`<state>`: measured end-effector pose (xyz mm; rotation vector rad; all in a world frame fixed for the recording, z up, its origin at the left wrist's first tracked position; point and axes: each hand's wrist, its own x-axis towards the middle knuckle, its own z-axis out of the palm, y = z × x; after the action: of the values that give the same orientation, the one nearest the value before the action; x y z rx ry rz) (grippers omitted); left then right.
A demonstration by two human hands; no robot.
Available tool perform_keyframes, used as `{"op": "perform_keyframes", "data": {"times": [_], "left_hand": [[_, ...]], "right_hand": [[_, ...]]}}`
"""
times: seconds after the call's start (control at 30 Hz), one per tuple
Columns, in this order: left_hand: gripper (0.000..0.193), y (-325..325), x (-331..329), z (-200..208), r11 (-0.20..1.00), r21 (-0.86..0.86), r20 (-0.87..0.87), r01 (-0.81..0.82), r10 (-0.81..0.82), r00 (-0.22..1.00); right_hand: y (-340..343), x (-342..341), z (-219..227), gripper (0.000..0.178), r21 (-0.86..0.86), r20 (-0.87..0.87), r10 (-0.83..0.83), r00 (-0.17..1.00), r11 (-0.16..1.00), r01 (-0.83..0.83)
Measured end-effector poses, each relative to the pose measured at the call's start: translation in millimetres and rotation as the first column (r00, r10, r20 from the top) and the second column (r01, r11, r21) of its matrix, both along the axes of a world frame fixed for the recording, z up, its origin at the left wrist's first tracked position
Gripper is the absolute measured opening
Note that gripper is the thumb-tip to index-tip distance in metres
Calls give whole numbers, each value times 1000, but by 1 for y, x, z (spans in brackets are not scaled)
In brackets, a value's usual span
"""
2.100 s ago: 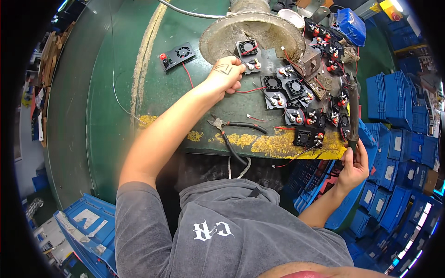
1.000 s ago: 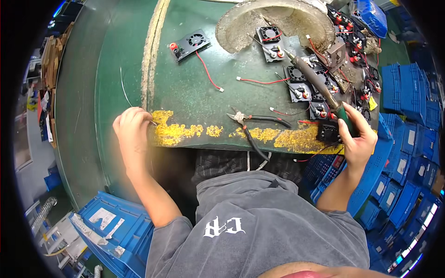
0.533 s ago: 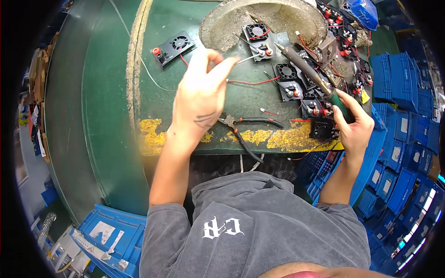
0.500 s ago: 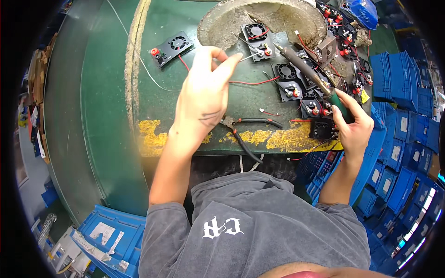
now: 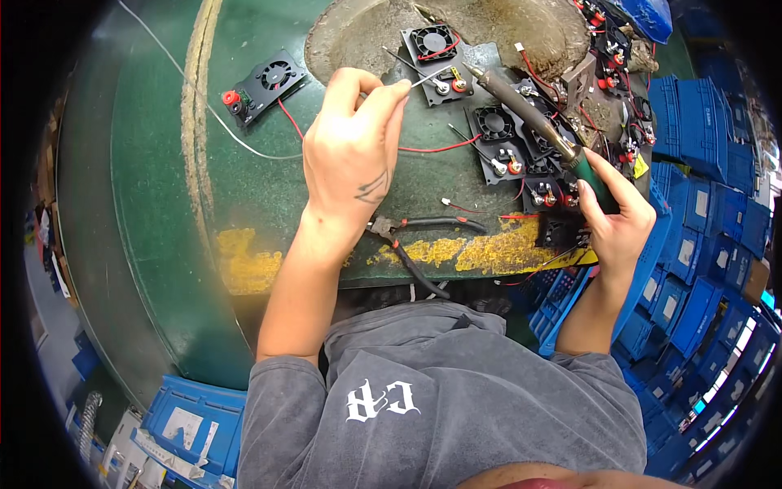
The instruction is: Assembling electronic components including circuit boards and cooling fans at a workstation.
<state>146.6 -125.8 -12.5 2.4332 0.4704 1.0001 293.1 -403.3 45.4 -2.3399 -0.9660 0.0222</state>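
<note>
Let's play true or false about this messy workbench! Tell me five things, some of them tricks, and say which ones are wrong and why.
1. The right hand holds the soldering iron. True.
2. The left hand is empty. False: it pinches a thin silvery wire.
3. The pliers lie on the table with their handles spread. True.
4. The table is bright red. False: it is green, with worn yellow paint along the near edge.
5. The leftmost fan board has a red wire. True.
</note>
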Motion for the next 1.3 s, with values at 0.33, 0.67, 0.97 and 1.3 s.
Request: {"op": "perform_keyframes", "data": {"times": [0.33,0.67,0.97,1.3], "left_hand": [[30,-3,-7,-4,1000,-1,-21,24,-24,999],[28,-5,-6,-8,999,35,15,13,-14,1000],[26,-5,-6,-10,998,50,24,30,-31,999],[24,-7,-2,-7,997,63,-8,35,-35,999]], "right_hand": [[7,5,0,39,-13,41,52,998,999,-52],[9,10,2,39,-42,41,82,996,996,-80],[10,10,-2,38,-7,43,68,997,998,-67],[8,11,-2,38,-41,26,86,996,996,-85]]}}
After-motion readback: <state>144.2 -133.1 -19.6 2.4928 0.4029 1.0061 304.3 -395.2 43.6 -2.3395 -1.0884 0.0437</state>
